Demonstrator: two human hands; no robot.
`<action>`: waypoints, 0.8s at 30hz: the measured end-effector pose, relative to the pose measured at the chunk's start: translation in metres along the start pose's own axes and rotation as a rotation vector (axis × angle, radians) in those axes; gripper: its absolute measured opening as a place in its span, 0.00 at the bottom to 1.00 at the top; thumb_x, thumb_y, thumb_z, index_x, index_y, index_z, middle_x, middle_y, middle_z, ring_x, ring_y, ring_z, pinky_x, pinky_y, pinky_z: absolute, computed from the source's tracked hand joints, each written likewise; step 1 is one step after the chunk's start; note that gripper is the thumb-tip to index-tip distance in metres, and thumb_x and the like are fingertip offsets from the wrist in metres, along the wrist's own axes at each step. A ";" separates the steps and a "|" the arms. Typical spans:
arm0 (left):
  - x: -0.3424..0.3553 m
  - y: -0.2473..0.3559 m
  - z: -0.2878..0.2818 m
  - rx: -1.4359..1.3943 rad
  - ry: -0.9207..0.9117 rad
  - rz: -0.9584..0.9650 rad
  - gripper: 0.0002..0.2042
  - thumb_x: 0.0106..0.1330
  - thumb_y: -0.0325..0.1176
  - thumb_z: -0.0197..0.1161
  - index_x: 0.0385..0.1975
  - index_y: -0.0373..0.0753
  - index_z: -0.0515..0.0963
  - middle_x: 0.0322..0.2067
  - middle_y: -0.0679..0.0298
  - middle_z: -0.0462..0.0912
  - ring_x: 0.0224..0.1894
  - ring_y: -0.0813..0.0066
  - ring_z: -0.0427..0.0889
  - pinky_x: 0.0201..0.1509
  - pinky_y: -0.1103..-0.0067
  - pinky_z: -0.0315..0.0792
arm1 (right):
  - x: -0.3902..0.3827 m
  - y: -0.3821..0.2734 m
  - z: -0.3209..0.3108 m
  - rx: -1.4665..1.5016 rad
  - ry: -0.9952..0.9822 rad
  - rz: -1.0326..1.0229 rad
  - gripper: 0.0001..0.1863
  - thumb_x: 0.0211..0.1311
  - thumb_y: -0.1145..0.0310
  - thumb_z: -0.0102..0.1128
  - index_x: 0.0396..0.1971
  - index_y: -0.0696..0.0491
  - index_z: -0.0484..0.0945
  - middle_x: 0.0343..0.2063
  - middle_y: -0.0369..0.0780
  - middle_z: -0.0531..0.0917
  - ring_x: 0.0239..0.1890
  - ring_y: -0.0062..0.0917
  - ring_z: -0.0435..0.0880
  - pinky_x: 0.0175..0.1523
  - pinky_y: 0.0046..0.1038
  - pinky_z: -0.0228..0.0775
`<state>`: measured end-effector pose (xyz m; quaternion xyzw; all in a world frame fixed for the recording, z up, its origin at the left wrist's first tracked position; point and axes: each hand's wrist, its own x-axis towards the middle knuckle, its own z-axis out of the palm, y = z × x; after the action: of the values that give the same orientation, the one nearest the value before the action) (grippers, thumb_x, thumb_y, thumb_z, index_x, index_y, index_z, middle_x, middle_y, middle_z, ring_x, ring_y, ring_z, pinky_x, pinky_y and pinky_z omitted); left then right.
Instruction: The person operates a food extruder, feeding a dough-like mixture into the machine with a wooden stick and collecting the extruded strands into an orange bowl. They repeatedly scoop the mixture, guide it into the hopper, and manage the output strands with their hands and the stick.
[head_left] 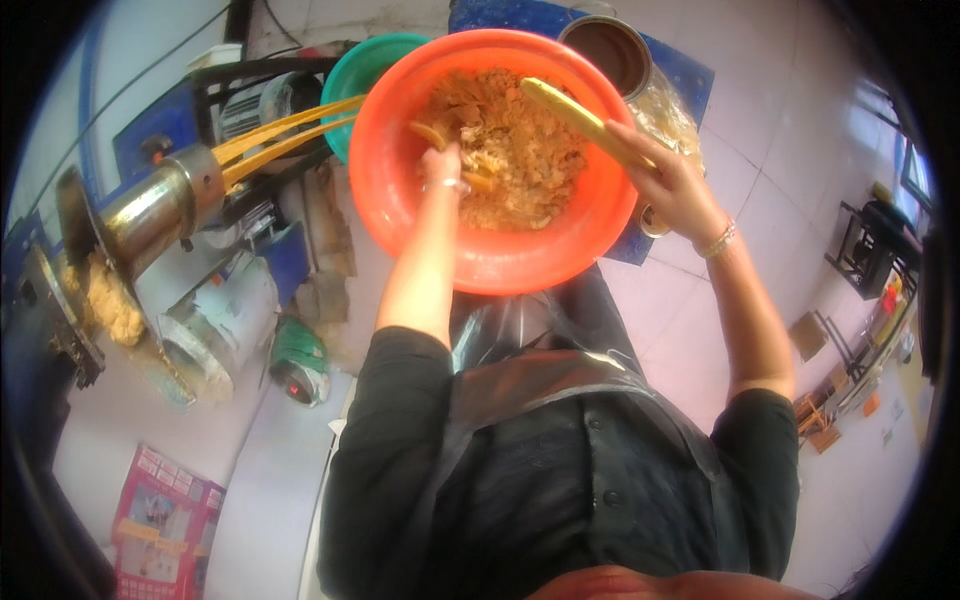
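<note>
A large orange basin [410,250] holds a crumbly tan and brown mixture [525,170] with some curved yellowish pieces. My left hand [443,170] is down inside the basin's left part, among the mixture, its fingers curled and partly hidden; what they hold is unclear. My right hand [670,180] grips a long, flat yellowish stick [565,110] at the basin's right rim, the stick slanting up and left over the mixture.
A green basin [340,90] sits behind the orange one, near a metal pot [600,55] and crumpled foil [665,105] on a blue surface [690,80]. At left, a metal machine [160,225] has yellow strands [270,145] coming out. Shelving [860,320] stands at far right.
</note>
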<state>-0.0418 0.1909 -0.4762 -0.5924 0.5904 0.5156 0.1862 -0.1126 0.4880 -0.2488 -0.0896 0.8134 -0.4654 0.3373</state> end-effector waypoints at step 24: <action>-0.336 0.140 -0.199 -0.567 -0.683 0.980 0.11 0.66 0.26 0.52 0.47 0.35 0.71 0.34 0.54 0.77 0.34 0.64 0.80 0.36 0.66 0.82 | -0.026 -0.114 -0.016 -0.055 -0.012 -0.151 0.24 0.68 0.75 0.53 0.64 0.48 0.70 0.52 0.42 0.82 0.53 0.25 0.80 0.58 0.25 0.70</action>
<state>-0.0124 0.1633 -0.0635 -0.0846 0.5407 0.8351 -0.0565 -0.1224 0.4482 -0.1376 -0.1627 0.8146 -0.4667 0.3036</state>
